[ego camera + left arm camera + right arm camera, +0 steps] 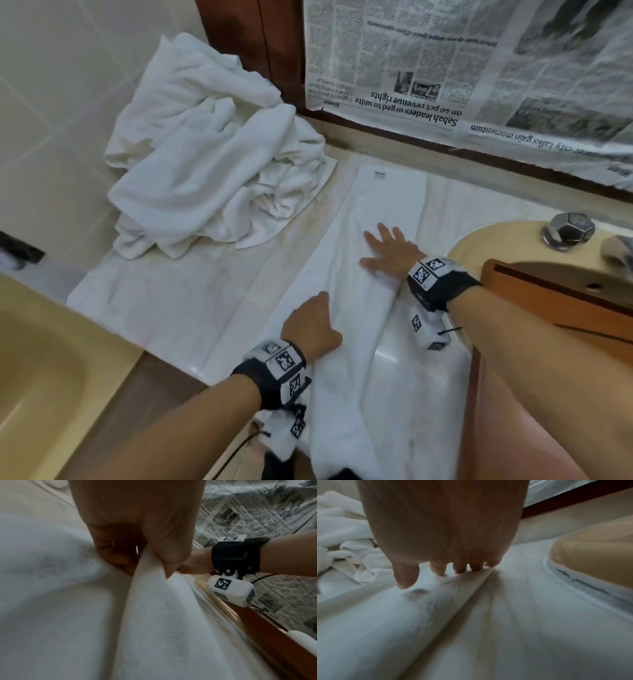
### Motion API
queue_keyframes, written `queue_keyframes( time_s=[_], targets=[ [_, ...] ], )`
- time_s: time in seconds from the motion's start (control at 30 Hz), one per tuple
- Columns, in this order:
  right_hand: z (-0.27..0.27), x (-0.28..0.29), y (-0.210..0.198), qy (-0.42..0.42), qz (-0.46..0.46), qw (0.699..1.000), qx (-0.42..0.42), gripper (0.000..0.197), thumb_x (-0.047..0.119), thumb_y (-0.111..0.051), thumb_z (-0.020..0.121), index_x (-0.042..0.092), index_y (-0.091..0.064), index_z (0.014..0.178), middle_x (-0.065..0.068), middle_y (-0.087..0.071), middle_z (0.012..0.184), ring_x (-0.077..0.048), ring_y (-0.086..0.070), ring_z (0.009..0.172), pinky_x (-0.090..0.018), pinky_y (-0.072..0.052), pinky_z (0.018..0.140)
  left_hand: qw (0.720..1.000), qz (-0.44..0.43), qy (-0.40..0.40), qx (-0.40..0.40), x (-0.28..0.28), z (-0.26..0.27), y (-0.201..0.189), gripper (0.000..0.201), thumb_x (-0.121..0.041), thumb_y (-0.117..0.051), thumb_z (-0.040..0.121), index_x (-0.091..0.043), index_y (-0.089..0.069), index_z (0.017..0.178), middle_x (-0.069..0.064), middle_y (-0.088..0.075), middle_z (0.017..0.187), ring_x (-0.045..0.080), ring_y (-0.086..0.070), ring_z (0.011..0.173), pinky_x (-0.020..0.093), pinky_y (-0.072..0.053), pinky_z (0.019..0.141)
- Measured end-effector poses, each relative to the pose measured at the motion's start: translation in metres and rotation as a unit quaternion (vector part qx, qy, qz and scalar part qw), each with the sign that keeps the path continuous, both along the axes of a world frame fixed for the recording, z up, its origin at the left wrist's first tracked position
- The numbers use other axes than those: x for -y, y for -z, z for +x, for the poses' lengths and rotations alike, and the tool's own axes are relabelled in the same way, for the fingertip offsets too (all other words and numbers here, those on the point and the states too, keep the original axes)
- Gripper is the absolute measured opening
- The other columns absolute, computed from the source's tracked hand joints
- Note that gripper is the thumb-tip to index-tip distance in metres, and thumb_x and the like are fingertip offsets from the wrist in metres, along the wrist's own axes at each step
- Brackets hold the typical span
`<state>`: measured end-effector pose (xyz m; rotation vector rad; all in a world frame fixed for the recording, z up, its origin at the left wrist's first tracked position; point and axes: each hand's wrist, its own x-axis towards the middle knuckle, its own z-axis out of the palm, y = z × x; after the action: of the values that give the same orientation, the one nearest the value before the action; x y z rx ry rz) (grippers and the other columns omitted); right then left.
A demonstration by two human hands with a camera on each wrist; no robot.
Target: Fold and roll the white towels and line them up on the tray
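A long white towel [346, 308] lies folded lengthwise on the counter between the two basins, its near end hanging over the front edge; the right hand [388, 251] presses flat on it with fingers spread, while the left hand [313, 323] holds its near part. The lengthwise fold looks in hand, so next comes smoothing and rolling toward the wooden tray [561, 294]. Only the left wrist view shows the left thumb and fingers pinching a raised ridge of cloth.
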<state>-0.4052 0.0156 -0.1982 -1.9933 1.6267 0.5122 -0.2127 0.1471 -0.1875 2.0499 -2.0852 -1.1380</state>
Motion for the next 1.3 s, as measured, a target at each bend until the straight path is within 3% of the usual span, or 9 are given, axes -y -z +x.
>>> queue_keyframes(
  time_s=[0.23, 0.4, 0.5, 0.6, 0.67, 0.77, 0.87, 1.07, 1.3],
  targets=[
    [0.008, 0.012, -0.001, 0.019, -0.019, 0.999, -0.027, 0.077, 0.060, -0.036, 0.096, 0.030, 0.005, 0.154, -0.003, 0.017, 0.161, -0.033, 0.009, 0.148, -0.052, -0.011, 0.117, 0.994, 0.097, -0.039, -0.011, -0.009, 0.020, -0.007, 0.028, -0.012, -0.052, 0.080, -0.013, -0.047, 0.107, 0.005, -0.053, 0.107, 0.027, -0.054, 0.102, 0.029, -0.047, 0.079],
    [0.011, 0.012, 0.003, 0.018, -0.031, 0.999, -0.039, 0.077, 0.061, -0.035, 0.095, 0.031, 0.005, 0.153, -0.002, 0.016, 0.161, -0.033, 0.008, 0.148, -0.053, -0.012, 0.117, 0.946, 0.218, -0.040, -0.236, -0.053, 0.057, -0.014, 0.045, -0.007, -0.058, 0.059, -0.011, -0.065, 0.102, 0.008, -0.070, 0.104, 0.026, -0.066, 0.099, 0.036, -0.056, 0.085],
    [0.010, 0.012, 0.004, 0.020, -0.039, 0.998, -0.037, 0.077, 0.061, -0.036, 0.095, 0.031, 0.004, 0.153, -0.002, 0.016, 0.161, -0.033, 0.008, 0.148, -0.052, -0.012, 0.117, 0.927, 0.232, -0.063, -0.287, -0.061, 0.092, -0.026, 0.048, 0.002, -0.050, 0.052, -0.009, -0.068, 0.095, 0.008, -0.072, 0.099, 0.021, -0.069, 0.092, 0.031, -0.057, 0.074],
    [0.011, 0.009, 0.002, 0.031, -0.047, 0.998, -0.033, 0.077, 0.061, -0.037, 0.094, 0.032, 0.003, 0.153, -0.002, 0.014, 0.161, -0.033, 0.007, 0.148, -0.053, -0.013, 0.118, 0.933, 0.269, -0.082, -0.226, -0.060, 0.125, -0.026, 0.044, 0.007, -0.048, 0.056, -0.009, -0.069, 0.092, 0.007, -0.071, 0.090, 0.017, -0.068, 0.078, 0.021, -0.051, 0.056],
    [0.012, 0.006, 0.001, 0.034, -0.056, 0.998, -0.019, 0.074, 0.060, -0.037, 0.095, 0.033, -0.002, 0.154, -0.005, 0.011, 0.161, -0.035, 0.005, 0.147, -0.056, -0.011, 0.116, 0.953, 0.273, -0.029, -0.125, -0.053, 0.142, -0.021, 0.042, 0.001, -0.054, 0.060, -0.005, -0.069, 0.098, 0.009, -0.070, 0.093, 0.019, -0.064, 0.079, 0.023, -0.048, 0.056],
    [0.013, -0.001, -0.001, 0.033, -0.064, 0.997, -0.007, 0.070, 0.059, -0.038, 0.095, 0.035, -0.006, 0.153, -0.008, 0.009, 0.161, -0.038, 0.005, 0.147, -0.060, -0.009, 0.114, 0.965, 0.261, 0.009, -0.025, -0.037, 0.144, -0.024, 0.029, -0.007, -0.069, 0.070, -0.012, -0.069, 0.099, 0.001, -0.070, 0.094, 0.017, -0.064, 0.088, 0.031, -0.054, 0.077],
    [0.015, -0.007, 0.000, 0.039, -0.069, 0.997, -0.006, 0.069, 0.059, -0.037, 0.096, 0.038, -0.005, 0.153, -0.007, 0.011, 0.161, -0.038, 0.006, 0.147, -0.060, -0.009, 0.115, 0.980, 0.188, -0.048, -0.054, -0.016, 0.127, -0.030, 0.014, -0.025, -0.074, 0.080, -0.017, -0.072, 0.091, -0.004, -0.071, 0.089, 0.013, -0.068, 0.084, 0.023, -0.053, 0.079],
    [0.021, -0.031, 0.011, 0.052, -0.083, 0.994, -0.040, 0.067, 0.062, -0.029, 0.095, 0.041, 0.001, 0.152, -0.003, 0.016, 0.161, -0.034, 0.007, 0.147, -0.050, -0.012, 0.116, 0.984, 0.069, -0.148, -0.071, 0.028, 0.065, -0.014, 0.039, -0.048, -0.069, 0.083, -0.016, -0.069, 0.105, -0.001, -0.067, 0.106, 0.020, -0.064, 0.099, 0.030, -0.051, 0.085],
    [0.021, -0.032, 0.004, 0.104, -0.103, 0.989, 0.013, 0.070, 0.059, -0.034, 0.095, 0.028, -0.011, 0.153, 0.000, 0.002, 0.162, -0.030, -0.003, 0.148, -0.048, -0.019, 0.115, 0.973, -0.053, -0.218, -0.054, 0.049, 0.052, -0.019, 0.018, -0.027, -0.059, 0.086, -0.017, -0.067, 0.073, 0.005, -0.069, 0.081, 0.025, -0.062, 0.080, 0.033, -0.052, 0.074]
  ],
)
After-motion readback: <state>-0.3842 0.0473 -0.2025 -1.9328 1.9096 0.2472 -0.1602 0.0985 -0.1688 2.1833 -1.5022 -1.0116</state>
